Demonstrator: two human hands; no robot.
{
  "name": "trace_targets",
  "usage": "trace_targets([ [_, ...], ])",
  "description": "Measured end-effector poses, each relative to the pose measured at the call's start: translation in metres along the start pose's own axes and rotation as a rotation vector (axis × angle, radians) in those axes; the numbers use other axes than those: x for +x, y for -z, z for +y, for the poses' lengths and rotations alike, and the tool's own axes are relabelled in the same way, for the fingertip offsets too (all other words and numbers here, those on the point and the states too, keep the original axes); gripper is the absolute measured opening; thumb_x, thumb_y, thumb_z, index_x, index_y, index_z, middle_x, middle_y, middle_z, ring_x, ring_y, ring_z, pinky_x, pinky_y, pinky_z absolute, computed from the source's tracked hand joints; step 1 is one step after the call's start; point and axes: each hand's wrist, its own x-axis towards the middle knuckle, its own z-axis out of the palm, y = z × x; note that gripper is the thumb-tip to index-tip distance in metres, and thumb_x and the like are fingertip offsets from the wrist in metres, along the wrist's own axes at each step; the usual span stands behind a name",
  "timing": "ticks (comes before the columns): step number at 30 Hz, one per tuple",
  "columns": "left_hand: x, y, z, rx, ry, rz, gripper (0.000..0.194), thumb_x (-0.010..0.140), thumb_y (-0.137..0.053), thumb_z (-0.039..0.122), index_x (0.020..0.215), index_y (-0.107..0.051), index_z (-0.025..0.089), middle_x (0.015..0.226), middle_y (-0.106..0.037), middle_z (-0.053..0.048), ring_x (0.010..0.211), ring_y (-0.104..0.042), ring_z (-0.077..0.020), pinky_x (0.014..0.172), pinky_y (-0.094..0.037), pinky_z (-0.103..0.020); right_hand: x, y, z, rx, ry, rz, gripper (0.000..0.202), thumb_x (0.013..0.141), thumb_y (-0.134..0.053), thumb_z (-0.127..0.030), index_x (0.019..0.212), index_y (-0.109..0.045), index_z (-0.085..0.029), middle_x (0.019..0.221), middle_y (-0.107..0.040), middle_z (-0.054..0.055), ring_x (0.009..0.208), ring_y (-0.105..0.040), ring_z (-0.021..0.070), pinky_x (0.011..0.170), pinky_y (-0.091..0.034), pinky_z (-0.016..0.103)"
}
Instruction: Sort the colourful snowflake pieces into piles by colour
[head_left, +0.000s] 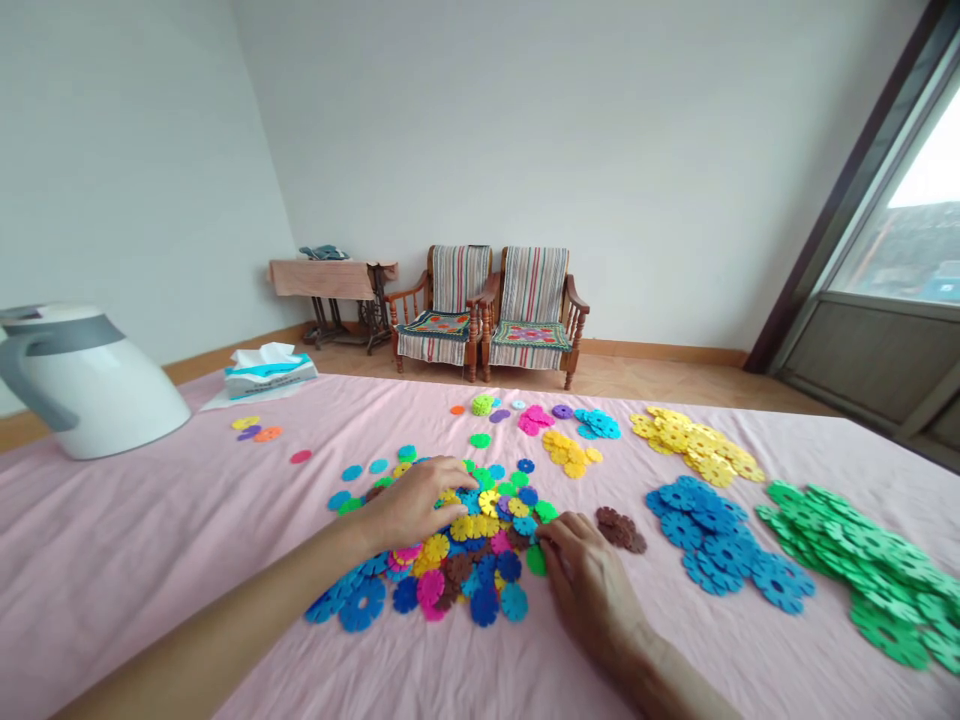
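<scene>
The mixed heap point(472, 527) of discs lay on the cloth point(225, 500) in front of you, within reach of both hands. Your left hand point(420, 497) arched over it, thumb parted from the fingers, probably to get the tips among loose discs. Your right hand point(592, 580) bent its fingers at the right edge; whether they pinched a disc, you could not tell. Rightward sat a brown pile point(619, 530), blue pile point(701, 535) and green pile point(870, 570), apparently spaced to keep colours apart. The kettle point(112, 390) stood far left, likely leaving elbow room.
</scene>
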Motion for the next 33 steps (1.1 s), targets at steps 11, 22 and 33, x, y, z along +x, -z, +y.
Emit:
trace_targets([
  [11, 0.022, -0.036, 0.01, 0.156, -0.058, 0.039, 0.015, 0.08, -0.057, 0.014, 0.082, -0.07, 0.021, 0.083, -0.068, -0.005, 0.085, -0.06, -0.0209, 0.078, -0.045, -0.031, 0.0, 0.004, -0.003, 0.002, 0.021, 0.003, 0.021, 0.091, -0.043, -0.014, 0.079, -0.06, -0.019, 0.082, -0.059, 0.005, 0.079, -0.053, 0.0167, 0.07, -0.04, 0.027],
  [22, 0.014, -0.041, 0.009, 0.044, 0.087, 0.331, 0.022, 0.094, -0.043, 0.021, 0.083, -0.062, 0.018, 0.083, -0.062, -0.004, 0.082, -0.059, -0.0167, 0.075, -0.045, -0.027, 0.002, 0.006, -0.006, 0.011, 0.022, 0.11, 0.021, 0.091, -0.043, -0.017, 0.085, -0.064, -0.018, 0.081, -0.06, 0.005, 0.079, -0.055, 0.0169, 0.071, -0.042, 0.028],
  [33, 0.005, -0.047, 0.049, -0.229, 0.06, 0.275, 0.016, 0.089, -0.053, 0.025, 0.083, -0.068, 0.022, 0.079, -0.067, -0.002, 0.075, -0.062, -0.0155, 0.069, -0.048, -0.025, 0.003, 0.003, -0.02, 0.246, -0.023, 0.126, 0.026, 0.09, -0.046, -0.031, 0.071, -0.058, -0.018, 0.062, -0.057, 0.0, 0.055, -0.049, 0.0111, 0.052, -0.036, 0.022],
])
